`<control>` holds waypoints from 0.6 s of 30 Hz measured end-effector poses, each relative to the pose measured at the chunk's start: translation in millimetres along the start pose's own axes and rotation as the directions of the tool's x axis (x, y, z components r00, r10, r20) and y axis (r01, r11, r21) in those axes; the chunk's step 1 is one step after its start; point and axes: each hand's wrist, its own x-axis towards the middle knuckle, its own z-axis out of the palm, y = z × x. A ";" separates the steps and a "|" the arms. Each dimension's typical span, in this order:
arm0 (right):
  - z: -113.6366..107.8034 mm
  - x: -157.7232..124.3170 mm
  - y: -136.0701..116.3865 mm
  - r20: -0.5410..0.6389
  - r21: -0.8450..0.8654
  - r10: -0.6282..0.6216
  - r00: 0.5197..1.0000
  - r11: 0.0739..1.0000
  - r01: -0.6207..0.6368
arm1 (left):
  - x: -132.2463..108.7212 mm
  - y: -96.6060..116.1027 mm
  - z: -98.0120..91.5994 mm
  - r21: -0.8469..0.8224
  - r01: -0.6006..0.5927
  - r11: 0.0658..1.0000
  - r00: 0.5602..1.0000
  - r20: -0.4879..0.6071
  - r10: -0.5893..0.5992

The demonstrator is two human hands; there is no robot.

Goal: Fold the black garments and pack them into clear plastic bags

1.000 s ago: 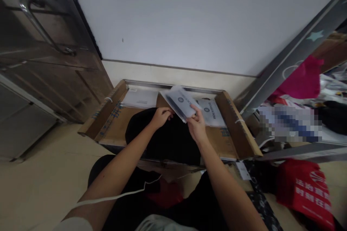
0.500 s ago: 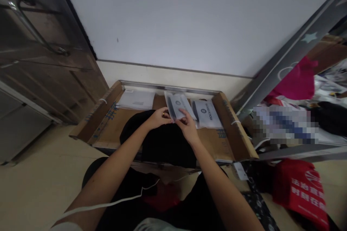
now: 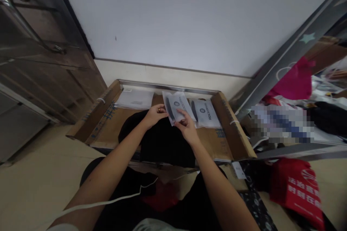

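Note:
A frosted plastic bag point(image 3: 177, 105) with a dark round logo and lettering is held up above the middle of a cardboard tray point(image 3: 108, 130). My left hand point(image 3: 156, 114) pinches its left edge. My right hand point(image 3: 187, 126) grips its lower right part, thumb in front. Something dark shows through the bag's left side. Just right of it lies a similar printed bag point(image 3: 207, 113), filled and flat. A stack of pale plastic bags point(image 3: 135, 98) rests at the tray's back left. Black folded cloth point(image 3: 165, 144) lies under my hands at the tray's front.
A white wall point(image 3: 168, 25) rises behind the tray. To the left is a door with a metal handle point(image 3: 32, 30). On the right, a shelf holds a pink cloth point(image 3: 295, 79) and clutter, with a red bag point(image 3: 298, 187) below. A white cable point(image 3: 114, 201) crosses my left arm.
My left hand has moved from the bag's lower corner up along its left edge. The bag's lower edge hangs freer now, and my right hand still holds it. The view has shifted slightly.

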 end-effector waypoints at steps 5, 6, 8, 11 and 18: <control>-3.7 -3.7 -1.8 0.009 0.055 0.005 1.000 0.998 -0.006 | 2.9 5.1 -5.5 -0.120 0.002 0.993 0.985 -0.169 -0.023; -5.2 -4.3 -1.8 0.014 0.080 0.005 1.000 0.997 -0.006 | 3.6 5.6 -6.7 -0.153 -0.015 0.988 0.981 -0.194 -0.015; -8.3 -5.5 -1.9 0.019 0.159 0.003 1.000 0.987 -0.006 | 4.9 6.4 -8.9 -0.216 -0.051 0.975 0.969 -0.249 -0.004; -12.3 -6.7 -2.9 -0.008 0.286 0.006 1.000 0.958 -0.003 | 6.2 8.5 -12.4 -0.285 -0.107 0.953 0.943 -0.334 0.006; -16.3 -6.2 -4.7 -0.075 0.347 0.023 0.997 0.938 0.004 | 7.3 15.0 -22.6 -0.333 -0.212 0.919 0.897 -0.440 0.048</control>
